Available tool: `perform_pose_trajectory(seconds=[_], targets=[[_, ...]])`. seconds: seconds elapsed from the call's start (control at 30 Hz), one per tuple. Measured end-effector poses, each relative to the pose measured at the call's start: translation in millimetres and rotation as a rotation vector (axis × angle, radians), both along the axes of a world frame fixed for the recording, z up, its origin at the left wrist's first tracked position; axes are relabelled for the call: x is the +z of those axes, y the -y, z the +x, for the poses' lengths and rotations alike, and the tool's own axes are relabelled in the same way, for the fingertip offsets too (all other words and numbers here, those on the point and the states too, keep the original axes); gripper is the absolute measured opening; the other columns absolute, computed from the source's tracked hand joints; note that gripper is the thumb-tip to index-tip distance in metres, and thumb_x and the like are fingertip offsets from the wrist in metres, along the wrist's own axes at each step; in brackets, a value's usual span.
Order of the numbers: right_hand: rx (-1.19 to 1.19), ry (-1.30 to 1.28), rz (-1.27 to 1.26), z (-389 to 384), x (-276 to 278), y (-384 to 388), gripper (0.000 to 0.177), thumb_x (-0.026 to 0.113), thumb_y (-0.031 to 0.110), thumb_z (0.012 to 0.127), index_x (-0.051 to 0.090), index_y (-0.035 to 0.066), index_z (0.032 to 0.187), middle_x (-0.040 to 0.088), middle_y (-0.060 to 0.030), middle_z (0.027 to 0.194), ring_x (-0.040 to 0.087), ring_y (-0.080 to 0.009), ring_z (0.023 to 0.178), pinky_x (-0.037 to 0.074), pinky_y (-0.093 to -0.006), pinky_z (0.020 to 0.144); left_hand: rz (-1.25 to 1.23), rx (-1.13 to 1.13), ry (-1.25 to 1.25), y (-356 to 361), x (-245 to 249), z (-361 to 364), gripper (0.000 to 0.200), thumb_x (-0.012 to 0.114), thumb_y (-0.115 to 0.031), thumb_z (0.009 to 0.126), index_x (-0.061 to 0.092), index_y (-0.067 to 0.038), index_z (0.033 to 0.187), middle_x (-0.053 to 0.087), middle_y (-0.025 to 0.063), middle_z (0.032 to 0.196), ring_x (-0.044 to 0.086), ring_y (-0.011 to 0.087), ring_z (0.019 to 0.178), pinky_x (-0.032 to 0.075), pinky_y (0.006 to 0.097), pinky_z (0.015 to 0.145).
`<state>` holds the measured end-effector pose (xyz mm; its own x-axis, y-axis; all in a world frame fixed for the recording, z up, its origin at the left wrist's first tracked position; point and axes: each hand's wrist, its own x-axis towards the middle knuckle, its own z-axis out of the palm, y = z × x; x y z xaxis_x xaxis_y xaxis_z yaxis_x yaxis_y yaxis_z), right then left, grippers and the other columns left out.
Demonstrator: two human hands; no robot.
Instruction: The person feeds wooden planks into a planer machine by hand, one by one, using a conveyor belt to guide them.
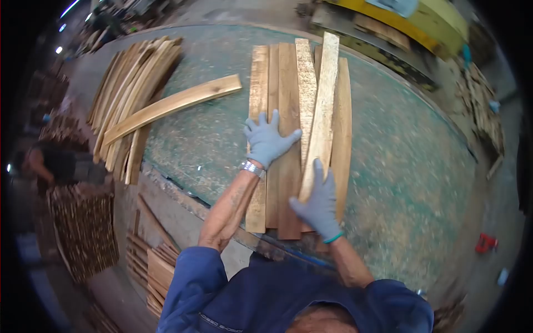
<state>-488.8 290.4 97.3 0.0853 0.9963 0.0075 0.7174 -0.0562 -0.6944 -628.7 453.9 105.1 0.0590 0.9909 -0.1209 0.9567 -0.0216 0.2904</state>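
Observation:
Several wooden slats lie side by side on a worn green table [411, 183]. My left hand [267, 140], in a grey glove, rests flat with fingers spread over the left slats and a darker brown slat [288, 83]. In a grey glove with a green cuff, my right hand [319, 202] lies on the lower end of a pale slat [325, 94], thumb and forefinger apart. That pale slat sits tilted on top of the others. A curved slat [189, 100] leans across a fanned pile of slats [130, 83] at the left.
Stacked wood [83, 233] stands on the floor at the left, near another person [53, 164]. A yellow machine [411, 22] is beyond the table's far edge. More boards [161, 275] lie below the near edge. A red object [486, 243] is at the right.

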Motion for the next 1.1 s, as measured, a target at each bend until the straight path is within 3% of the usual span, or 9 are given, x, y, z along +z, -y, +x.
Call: perform_pose_trajectory(seconds=[0.07,0.13,0.23,0.33,0.43,0.53,0.67,0.97,1.1], targets=[[-0.077,-0.15,0.028,48.2,-2.2,25.3,0.11,0.08,0.038,0.064,0.026,0.001,0.152,0.032,-0.0332,0.147,0.044,-0.0452,0.127,0.037,-0.049,0.109,0.081,-0.048,0.033,19.7,-29.0,35.4,0.099,0.053,-0.078,0.078,0.038,-0.014,0.152,0.017,0.0326,0.157,0.003,0.0588,0.143,-0.003,0.067,0.113],[-0.177,-0.489,0.168,100.9,-3.3,52.8,0.109,0.079,0.034,0.062,0.027,-0.001,0.152,0.036,-0.0295,0.147,0.05,-0.0394,0.125,0.041,-0.0465,0.108,0.032,-0.107,-0.036,32.6,-27.2,60.2,0.096,0.051,-0.077,0.081,0.037,-0.014,0.152,0.013,0.0322,0.158,0.0,0.058,0.144,-0.005,0.0688,0.112],[-0.267,-1.408,0.055,154.3,51.6,107.2,0.11,0.079,0.03,0.058,0.029,-0.003,0.15,0.042,-0.025,0.146,0.056,-0.0309,0.122,0.047,-0.0395,0.105,0.06,-0.172,-0.079,40.5,-29.6,83.6,0.092,0.05,-0.072,0.085,0.033,-0.013,0.154,0.011,0.0322,0.159,-0.003,0.056,0.145,-0.008,0.0707,0.11],[-0.258,-1.736,0.131,185.0,19.3,156.0,0.11,0.077,0.029,0.054,0.031,-0.002,0.15,0.045,-0.0256,0.144,0.06,-0.029,0.118,0.052,-0.0351,0.099,0.221,-0.268,-0.097,42.6,-49.2,95.6,0.092,0.052,-0.068,0.086,0.028,-0.013,0.156,0.009,0.0322,0.16,-0.003,0.0528,0.147,-0.006,0.0682,0.112],[-0.202,-1.653,-0.031,228.6,-9.0,198.3,0.102,0.075,0.032,0.065,0.03,-0.003,0.15,0.043,-0.0244,0.145,0.055,-0.0312,0.124,0.047,-0.0394,0.104,0.071,-0.294,0.244,62.1,-49.7,118.3,0.093,0.054,-0.067,0.085,0.025,-0.015,0.157,0.009,0.0323,0.16,-0.003,0.0533,0.147,-0.005,0.0672,0.113],[-0.731,-0.344,0.043,264.0,-73.9,207.4,0.091,0.072,0.037,0.078,0.032,-0.003,0.149,0.045,-0.0247,0.144,0.05,-0.0363,0.129,0.042,-0.043,0.108,-0.056,-0.288,0.146,78.1,-16.1,140.1,0.096,0.061,-0.064,0.079,0.026,-0.019,0.156,0.006,0.0318,0.16,-0.001,0.0557,0.146,-0.001,0.0701,0.112],[-0.657,0.507,-0.027,210.7,-50.5,180.9,0.071,0.068,0.034,0.087,0.041,0.001,0.144,0.053,-0.0239,0.131,0.051,-0.0416,0.119,0.042,-0.0456,0.102,-0.025,-0.302,0.009,64.2,-26.8,132.2,0.096,0.064,-0.059,0.075,0.029,-0.022,0.156,0.005,0.0308,0.161,0.002,0.056,0.146,0.003,0.0723,0.111],[-0.507,0.38,0.238,149.2,-76.5,151.5,0.054,0.067,0.017,0.084,0.054,-0.002,0.133,0.059,-0.0231,0.119,0.055,-0.0412,0.106,0.046,-0.0484,0.092,0.109,-0.336,0.01,57.3,-49.4,98.6,0.08,0.048,-0.06,0.088,0.032,-0.018,0.155,0.011,0.0258,0.162,0.007,0.0407,0.151,-0.006,0.0707,0.111],[-0.407,0.255,0.192,128.0,-73.1,134.8,0.058,0.067,0.024,0.084,0.052,-0.002,0.135,0.054,-0.0261,0.127,0.053,-0.043,0.109,0.045,-0.0496,0.095,0.103,-0.464,0.533,45.0,-38.8,42.8,0.061,0.061,-0.042,0.087,0.054,-0.013,0.14,0.038,0.0248,0.151,0.033,0.038,0.142,0.022,0.0517,0.117]])
